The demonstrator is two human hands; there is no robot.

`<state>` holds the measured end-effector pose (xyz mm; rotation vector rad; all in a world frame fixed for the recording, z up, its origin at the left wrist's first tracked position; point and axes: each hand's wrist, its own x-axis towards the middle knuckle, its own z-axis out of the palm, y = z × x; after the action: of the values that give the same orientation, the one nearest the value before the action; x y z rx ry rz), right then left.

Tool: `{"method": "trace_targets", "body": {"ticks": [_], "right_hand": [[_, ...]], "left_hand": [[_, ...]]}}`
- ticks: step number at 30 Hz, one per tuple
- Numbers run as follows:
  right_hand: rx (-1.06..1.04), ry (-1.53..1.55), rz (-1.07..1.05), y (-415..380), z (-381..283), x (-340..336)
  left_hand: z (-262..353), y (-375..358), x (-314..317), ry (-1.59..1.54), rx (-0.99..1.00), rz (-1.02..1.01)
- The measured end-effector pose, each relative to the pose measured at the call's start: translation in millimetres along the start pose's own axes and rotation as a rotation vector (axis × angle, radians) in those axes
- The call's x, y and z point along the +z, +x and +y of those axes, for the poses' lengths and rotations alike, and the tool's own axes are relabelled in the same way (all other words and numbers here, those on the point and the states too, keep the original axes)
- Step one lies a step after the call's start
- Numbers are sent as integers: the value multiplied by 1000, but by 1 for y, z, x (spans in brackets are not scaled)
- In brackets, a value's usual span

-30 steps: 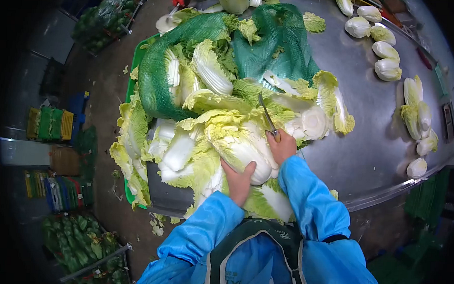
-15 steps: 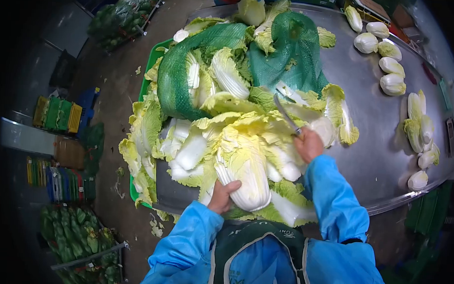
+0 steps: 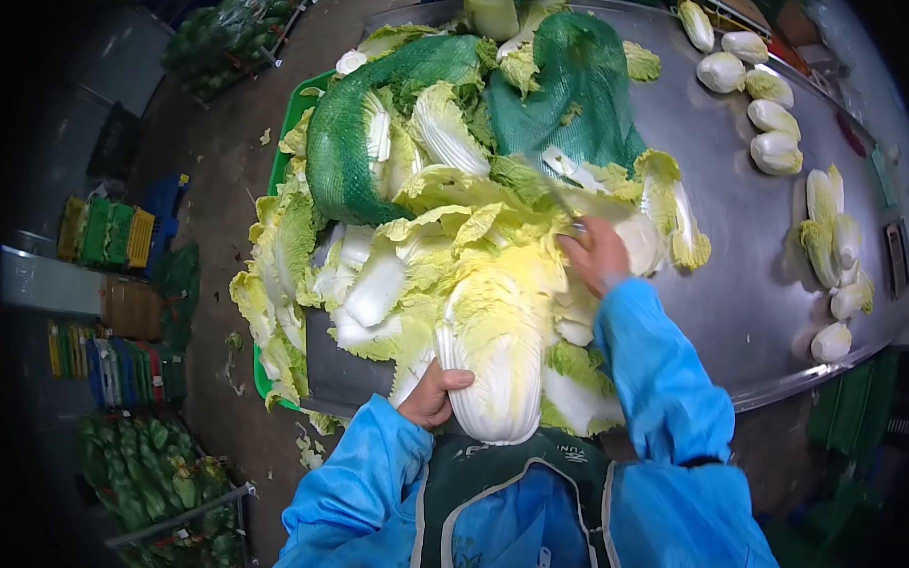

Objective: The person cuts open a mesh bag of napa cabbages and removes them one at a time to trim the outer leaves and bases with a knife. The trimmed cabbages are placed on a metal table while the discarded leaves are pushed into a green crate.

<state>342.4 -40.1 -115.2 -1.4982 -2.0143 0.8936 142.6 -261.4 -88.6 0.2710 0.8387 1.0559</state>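
A napa cabbage (image 3: pixel 494 356) with a white base and yellow leafy top lies in front of my body, its base toward me. My left hand (image 3: pixel 435 392) grips its left side near the base. Right of the cabbage's leafy end, my right hand (image 3: pixel 596 254) is closed round the handle of a knife (image 3: pixel 562 203), whose blade points up and left and is blurred. Loose cabbage leaves (image 3: pixel 376 286) lie around the cabbage. Beyond them are a green mesh bag (image 3: pixel 350 130) with leaves at it and another green mesh (image 3: pixel 571 98).
The metal table (image 3: pixel 707 223) carries small trimmed cabbages (image 3: pixel 776 153) along its right side. A green crate edge (image 3: pixel 278 168) shows at the left under leaves. Another cabbage (image 3: pixel 491 10) stands at the far edge. Crates (image 3: pixel 106 232) and filled racks stand on the left floor.
The held cabbage has turned more upright in view, with its base nearer my body. My right hand and the knife have moved up and left. At the far edge, another person's red-gloved hand has left view.
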Motion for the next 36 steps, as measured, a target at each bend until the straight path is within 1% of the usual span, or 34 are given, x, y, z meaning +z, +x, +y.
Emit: {"method": "trace_targets", "body": {"ticks": [1, 2, 3, 5, 6, 7, 8, 9, 11, 12, 13, 15, 16, 17, 19, 21, 22, 23, 24, 26, 28, 29, 30, 31, 32, 34, 35, 36], "right_hand": [[-107, -21, 198, -17, -1, -10], [62, 198, 71, -37, -18, -21], [234, 414, -55, -57, -34, -29], [490, 774, -339, -91, -53, -20], [456, 718, -370, -100, -53, -7], [424, 661, -403, -104, -49, 5], [474, 860, -358, -104, -47, 10], [475, 860, -357, -103, -40, 16], [425, 733, -374, -99, -35, 23], [325, 672, -296, -102, -39, 24], [329, 675, -302, -102, -44, 24], [314, 365, -205, -99, -49, 24], [319, 362, -210, -100, -46, 27], [353, 327, -194, -99, -39, 34], [390, 284, -180, -100, -25, 47], [400, 288, -80, -101, -12, 61], [403, 284, -82, -99, -7, 67], [375, 256, -19, -98, -4, 73], [345, 228, 45, -97, -2, 77], [357, 234, 63, -92, 1, 81], [364, 241, 80, -88, 5, 85], [379, 319, 63, -86, 7, 86], [391, 399, 47, -84, 8, 86], [386, 403, 51, -83, 9, 86], [415, 415, 47, -83, 7, 86], [441, 427, 33, -85, 9, 84], [375, 426, 40, -83, 13, 80], [308, 425, 49, -79, 13, 75]], "left_hand": [[-3, 1, -4, -73, 39, 34], [-5, 3, -8, -146, 69, 69], [-5, 7, -11, -146, 72, 66], [-7, 19, -11, -169, 197, 119], [-8, 24, -8, -167, 190, 110], [-9, 30, -4, -222, 192, 147], [-11, 35, 1, -277, 197, 186], [-15, 37, 5, -277, 195, 186], [-24, 42, 13, -265, 178, 362], [-31, 46, 15, -232, 213, 399], [-37, 50, 14, -233, 211, 406], [-42, 59, 16, -269, 322, 460], [-47, 62, 18, -210, 374, 492], [-50, 66, 19, -216, 369, 495], [-57, 72, 19, -155, 424, 572], [-60, 75, 15, -147, 413, 570], [-63, 76, 12, -131, 407, 568], [-65, 77, 8, -133, 402, 571], [-68, 78, 2, -145, 402, 547], [-71, 80, -7, -161, 404, 524], [-74, 77, -16, -217, 354, 476], [-73, 73, -18, -216, 356, 475], [-70, 68, -19, -328, 300, 430], [-67, 65, -21, -437, 242, 383], [-58, 59, -15, -431, 246, 381], [-37, 39, 6, -793, 208, 172], [-30, 36, 7, -796, 224, 170], [-23, 34, 6, -715, 237, 163]]}}
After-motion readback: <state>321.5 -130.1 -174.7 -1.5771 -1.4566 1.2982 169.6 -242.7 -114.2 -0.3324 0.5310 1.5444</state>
